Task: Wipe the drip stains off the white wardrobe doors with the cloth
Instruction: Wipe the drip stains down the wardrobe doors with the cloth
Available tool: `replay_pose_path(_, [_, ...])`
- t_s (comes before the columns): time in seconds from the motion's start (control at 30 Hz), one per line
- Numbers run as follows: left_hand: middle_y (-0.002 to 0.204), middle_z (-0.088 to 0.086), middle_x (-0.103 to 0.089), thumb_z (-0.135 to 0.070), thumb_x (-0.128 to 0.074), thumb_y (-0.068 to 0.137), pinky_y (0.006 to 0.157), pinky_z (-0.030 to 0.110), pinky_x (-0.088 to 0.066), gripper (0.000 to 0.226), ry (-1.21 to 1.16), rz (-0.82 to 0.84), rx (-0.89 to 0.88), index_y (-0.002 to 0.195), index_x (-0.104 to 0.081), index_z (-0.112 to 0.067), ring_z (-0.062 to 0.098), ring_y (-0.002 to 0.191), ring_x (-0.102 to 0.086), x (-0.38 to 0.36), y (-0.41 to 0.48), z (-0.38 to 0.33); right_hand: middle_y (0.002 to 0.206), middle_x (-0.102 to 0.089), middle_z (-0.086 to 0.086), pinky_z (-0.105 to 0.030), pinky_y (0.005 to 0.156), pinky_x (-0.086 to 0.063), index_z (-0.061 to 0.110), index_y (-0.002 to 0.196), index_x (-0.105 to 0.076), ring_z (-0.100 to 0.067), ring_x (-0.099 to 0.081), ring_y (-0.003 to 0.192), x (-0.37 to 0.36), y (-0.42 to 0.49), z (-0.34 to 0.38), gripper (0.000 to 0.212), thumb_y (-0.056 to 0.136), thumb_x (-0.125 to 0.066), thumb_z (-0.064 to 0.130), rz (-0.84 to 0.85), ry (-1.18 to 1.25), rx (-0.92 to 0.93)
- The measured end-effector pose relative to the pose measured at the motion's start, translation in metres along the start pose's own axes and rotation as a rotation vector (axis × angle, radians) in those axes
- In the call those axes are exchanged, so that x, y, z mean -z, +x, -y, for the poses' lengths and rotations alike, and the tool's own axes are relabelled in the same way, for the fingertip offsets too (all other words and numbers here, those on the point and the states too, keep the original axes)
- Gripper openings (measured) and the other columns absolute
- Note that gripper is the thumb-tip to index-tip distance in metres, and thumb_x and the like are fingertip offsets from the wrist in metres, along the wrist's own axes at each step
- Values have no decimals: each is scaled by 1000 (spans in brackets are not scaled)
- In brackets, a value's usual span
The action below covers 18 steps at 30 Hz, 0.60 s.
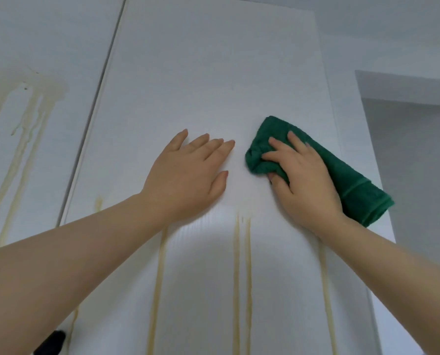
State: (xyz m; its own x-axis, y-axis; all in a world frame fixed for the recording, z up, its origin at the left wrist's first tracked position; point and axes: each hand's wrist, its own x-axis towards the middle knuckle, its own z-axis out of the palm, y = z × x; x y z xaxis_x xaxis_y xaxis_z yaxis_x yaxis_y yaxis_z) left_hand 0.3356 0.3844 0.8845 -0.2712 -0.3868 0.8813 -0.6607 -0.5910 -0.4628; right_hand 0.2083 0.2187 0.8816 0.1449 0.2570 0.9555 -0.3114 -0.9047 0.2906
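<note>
Green cloth (342, 172), folded terry, lies pressed flat against the right wardrobe door (201, 73), in the right half of that panel near its right edge. Right hand (306, 180) sits on top of the cloth, fingers bent and slightly spread over its bunched left end, thumb tucked under the lower edge, so the cloth is gripped and pushed against the door. One end of the cloth sticks out past the wrist toward lower right. Left hand (185, 178) is flat on the same door just left of the cloth, not touching it, palm down, fingers straight and close together, thumb out to the side.

Yellowish drip stains (237, 278) run down the door below both hands: two thin lines between the wrists, one under the left forearm, one near the right edge. Door surface above the hands looks clean. Left wardrobe door (34, 47), separated by a dark seam, carries a larger stain patch (26, 103) with several long runs. Black object at bottom left edge (51, 342), cannot tell what it is. Pale wall (406, 34) at right.
</note>
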Motion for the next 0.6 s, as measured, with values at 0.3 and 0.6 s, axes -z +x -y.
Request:
replay_pose_path(0.3, [155, 2, -22, -38, -3, 93, 115, 47, -3, 63, -12, 168, 103, 148, -23, -16, 20, 144, -18, 8, -12, -17, 145, -42, -4, -39, 115, -15, 12, 124, -57, -28, -23, 141, 10, -2, -13, 31, 93, -49, 12, -61, -41, -172])
replay_pose_path(0.6, [154, 6, 25, -76, 7, 69, 112, 52, 13, 101, 142, 468, 50, 145, 22, -11, 18, 143, 20, 16, -35, -25, 144, -43, -9, -42, 115, -16, 8, 123, -57, -33, -24, 140, 14, -19, -21, 31, 93, -48, 10, -91, -15, -243])
